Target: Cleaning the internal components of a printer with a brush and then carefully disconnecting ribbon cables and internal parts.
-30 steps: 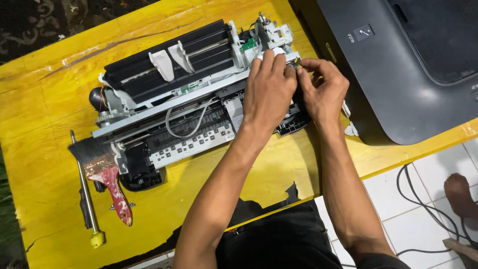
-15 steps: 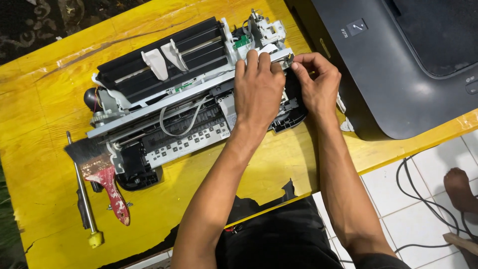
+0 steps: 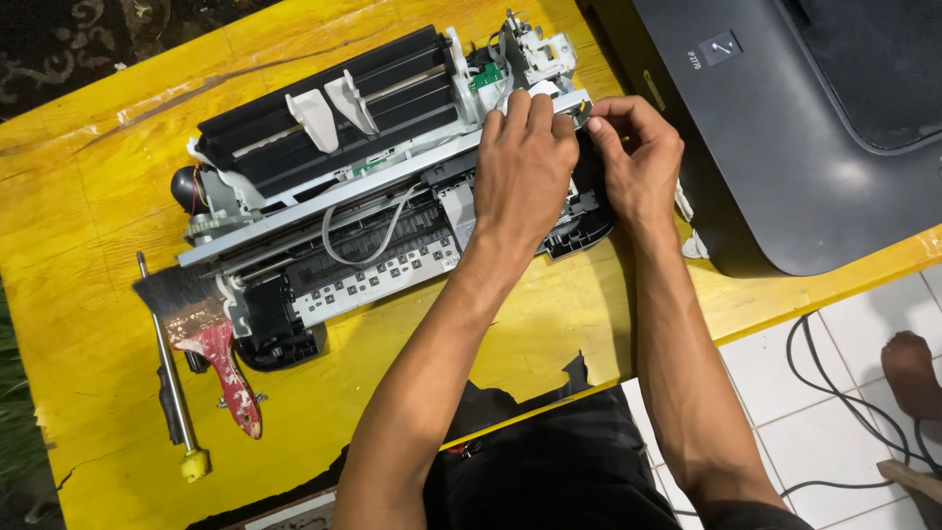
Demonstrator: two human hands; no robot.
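The printer chassis (image 3: 373, 211), stripped of its cover, lies across the yellow table (image 3: 88, 137), stretching away to the left of both hands. The left hand (image 3: 525, 167) lies palm down on its right end, fingers pressed together and curled over the grey metal rail (image 3: 334, 196); whether they grip anything beneath cannot be told. Just to its right, nearly touching it, the right hand (image 3: 638, 162) has thumb and fingertips drawn together at the rail's end, pinching some small part too hidden to make out. Just beyond the left fingertips stands a white mechanism (image 3: 540, 49) with a green circuit board (image 3: 486, 77) beside it. Further left of that hand sit the black paper tray (image 3: 324, 108) with its two white guides (image 3: 334, 103), and below the rail a loop of white cable (image 3: 378, 231). Well to the left, near the table's edge, lie a brush (image 3: 211, 339) with a worn red handle and a screwdriver (image 3: 172, 378) with a yellow tip, side by side. To the right of the right hand, close by, rests a dark grey printer cover (image 3: 785, 137). Below the right forearm, on the white tile floor (image 3: 785, 393), black cords (image 3: 834, 393) run, and a bare foot (image 3: 913, 373) shows at the right edge.
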